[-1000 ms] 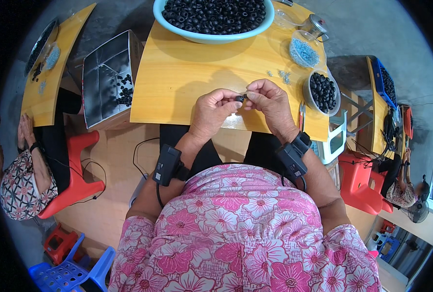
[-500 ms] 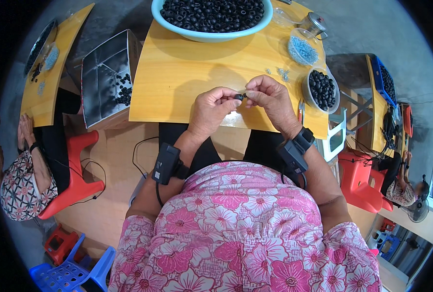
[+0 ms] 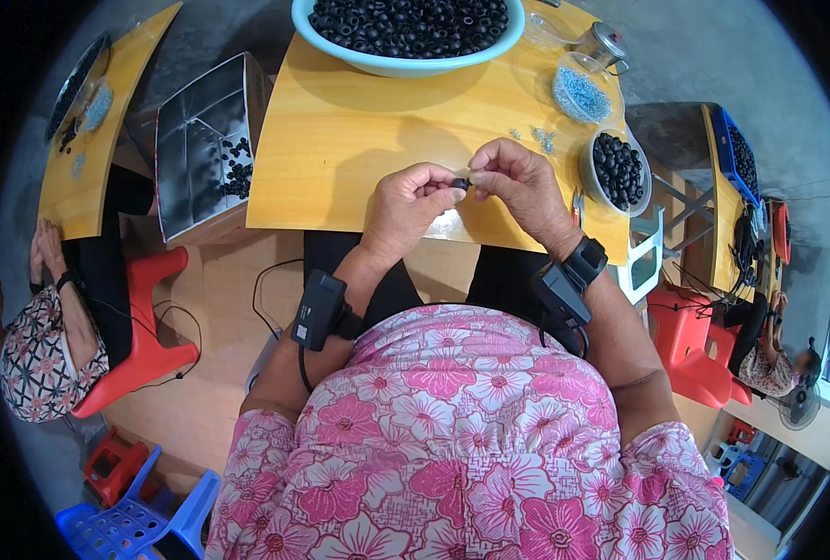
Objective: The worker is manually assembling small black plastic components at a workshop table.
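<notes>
Over the near edge of the yellow table (image 3: 359, 121), my two hands meet fingertip to fingertip. My left hand (image 3: 410, 207) pinches a small round black part (image 3: 460, 184) between thumb and forefinger. Against that part, my right hand (image 3: 518, 189) is closed in a pinch; what it holds, if anything, is too small to make out. To the right stands a clear tub of black parts (image 3: 618, 170). Beyond it is a clear bowl of small light-blue pieces (image 3: 581, 93). A few of these pieces (image 3: 544, 140) lie loose on the tabletop.
A light-blue basin (image 3: 406, 63) heaped with black rings stands at the far edge. A lidded metal cup (image 3: 606, 45) is at the far right. Left of the table, an open carton (image 3: 205, 149) holds some black parts. Red stools (image 3: 144, 327) and other seated people flank me.
My right fingertips have shifted very slightly at the black part. My left hand keeps its pinch, and the rest looks the same.
</notes>
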Tool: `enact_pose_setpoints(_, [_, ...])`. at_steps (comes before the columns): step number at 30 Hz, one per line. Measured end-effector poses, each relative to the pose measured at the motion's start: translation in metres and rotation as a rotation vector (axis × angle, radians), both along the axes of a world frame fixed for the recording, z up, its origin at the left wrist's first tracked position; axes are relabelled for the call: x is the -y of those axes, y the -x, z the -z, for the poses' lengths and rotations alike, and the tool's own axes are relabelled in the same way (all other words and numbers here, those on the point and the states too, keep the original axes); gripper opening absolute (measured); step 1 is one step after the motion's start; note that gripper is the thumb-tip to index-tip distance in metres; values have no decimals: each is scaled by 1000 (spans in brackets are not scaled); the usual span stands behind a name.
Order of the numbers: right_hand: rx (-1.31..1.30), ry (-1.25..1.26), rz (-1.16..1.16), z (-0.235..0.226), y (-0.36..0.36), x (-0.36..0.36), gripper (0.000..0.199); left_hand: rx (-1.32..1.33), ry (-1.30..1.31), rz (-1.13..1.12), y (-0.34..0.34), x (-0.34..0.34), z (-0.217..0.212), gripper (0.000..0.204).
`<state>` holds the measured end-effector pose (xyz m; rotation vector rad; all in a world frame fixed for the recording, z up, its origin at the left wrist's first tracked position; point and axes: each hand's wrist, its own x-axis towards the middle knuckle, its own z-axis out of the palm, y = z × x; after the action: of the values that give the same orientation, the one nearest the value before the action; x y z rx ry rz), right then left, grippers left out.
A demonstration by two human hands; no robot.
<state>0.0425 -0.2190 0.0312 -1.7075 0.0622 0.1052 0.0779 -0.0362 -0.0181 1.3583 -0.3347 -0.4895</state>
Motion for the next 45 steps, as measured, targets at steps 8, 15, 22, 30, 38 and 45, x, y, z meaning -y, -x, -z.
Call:
enact_pose_setpoints(8, [22,126,-59,-9,-3,-1,9,23,-41,14,-1,-1,1,15])
enact_pose_setpoints(15, [70,231,-22,-9,-3,-5,10,16,3,9,-1,-1,3,14])
enact_pose_setpoints(22, [35,117,99,3,-2,-12,10,12,-14,-20,-3,0,7,14])
enact_pose_setpoints(30, [-183,-241,184,9,2,-14,12,-18,28,-17,-3,-3,7,16])
enact_pose_setpoints(38, [-281,-533,87,15,2,-10,18,-67,109,41,-2,-3,1,14])
enact_pose_setpoints(45, [-305,-617,5,15,1,-7,21,-20,106,28,-1,-4,0,16])
